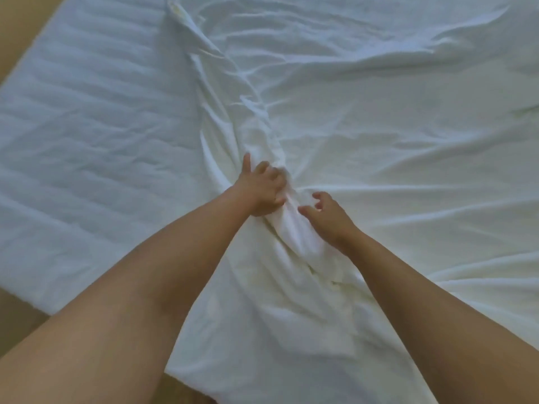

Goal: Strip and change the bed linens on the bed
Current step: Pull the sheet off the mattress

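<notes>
White sheet (379, 135) bunched; left hand (258, 191) fingers (264, 167) half-buried in folds.

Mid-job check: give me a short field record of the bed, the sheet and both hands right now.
sheet: white, wrinkled, bunched into a ridge mid-bed, covering the right side
mattress: quilted top bare on the left
left hand: grips the bunched ridge
right hand: just right of the ridge, fingers loosely curled, holding nothing; contact unclear
floor: tan, past the bed's left edge
progress: sheet partly stripped, not yet off
</notes>
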`<action>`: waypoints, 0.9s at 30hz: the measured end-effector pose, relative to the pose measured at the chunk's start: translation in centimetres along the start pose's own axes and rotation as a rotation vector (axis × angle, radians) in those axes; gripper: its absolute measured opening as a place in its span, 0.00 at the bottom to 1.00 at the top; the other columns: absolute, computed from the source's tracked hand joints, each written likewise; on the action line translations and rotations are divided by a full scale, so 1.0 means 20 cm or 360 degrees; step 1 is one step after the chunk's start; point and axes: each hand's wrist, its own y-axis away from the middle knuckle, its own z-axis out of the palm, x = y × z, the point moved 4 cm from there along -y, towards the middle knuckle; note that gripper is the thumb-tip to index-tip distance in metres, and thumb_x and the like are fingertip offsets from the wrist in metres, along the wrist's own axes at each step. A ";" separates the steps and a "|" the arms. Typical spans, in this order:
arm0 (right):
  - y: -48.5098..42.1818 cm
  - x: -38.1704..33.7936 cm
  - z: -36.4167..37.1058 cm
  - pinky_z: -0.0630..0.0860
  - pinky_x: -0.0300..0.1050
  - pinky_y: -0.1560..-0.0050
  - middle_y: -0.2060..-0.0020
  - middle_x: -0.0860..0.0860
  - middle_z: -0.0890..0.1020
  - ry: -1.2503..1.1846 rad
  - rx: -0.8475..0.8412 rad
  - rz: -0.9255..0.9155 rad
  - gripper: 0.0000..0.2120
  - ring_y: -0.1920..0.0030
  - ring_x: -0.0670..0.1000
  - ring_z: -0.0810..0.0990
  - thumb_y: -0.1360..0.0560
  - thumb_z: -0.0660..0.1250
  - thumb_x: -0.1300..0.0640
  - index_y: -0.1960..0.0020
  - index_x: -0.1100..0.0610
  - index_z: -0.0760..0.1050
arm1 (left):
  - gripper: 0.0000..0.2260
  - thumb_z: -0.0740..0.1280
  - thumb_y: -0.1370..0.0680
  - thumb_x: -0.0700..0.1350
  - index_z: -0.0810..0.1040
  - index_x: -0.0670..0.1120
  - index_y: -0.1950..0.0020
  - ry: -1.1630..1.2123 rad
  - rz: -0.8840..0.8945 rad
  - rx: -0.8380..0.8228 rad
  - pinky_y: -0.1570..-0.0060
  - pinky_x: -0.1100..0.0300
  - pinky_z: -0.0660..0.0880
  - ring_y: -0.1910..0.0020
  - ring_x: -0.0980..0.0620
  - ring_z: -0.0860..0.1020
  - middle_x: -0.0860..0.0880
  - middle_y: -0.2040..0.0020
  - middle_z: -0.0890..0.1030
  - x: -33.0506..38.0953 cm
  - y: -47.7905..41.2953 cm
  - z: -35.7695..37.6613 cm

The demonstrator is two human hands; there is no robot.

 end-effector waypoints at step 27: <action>0.14 -0.42 1.11 0.70 0.43 0.49 0.40 0.55 0.77 0.0712 -0.0706 0.0106 0.22 0.42 0.56 0.76 0.28 0.65 0.50 0.37 0.56 0.71 | 0.21 0.61 0.26 0.66 0.66 0.50 0.66 0.0638 0.0259 -0.0188 0.67 0.57 0.62 0.64 0.49 0.74 0.52 0.66 0.72 -0.85 0.72 0.73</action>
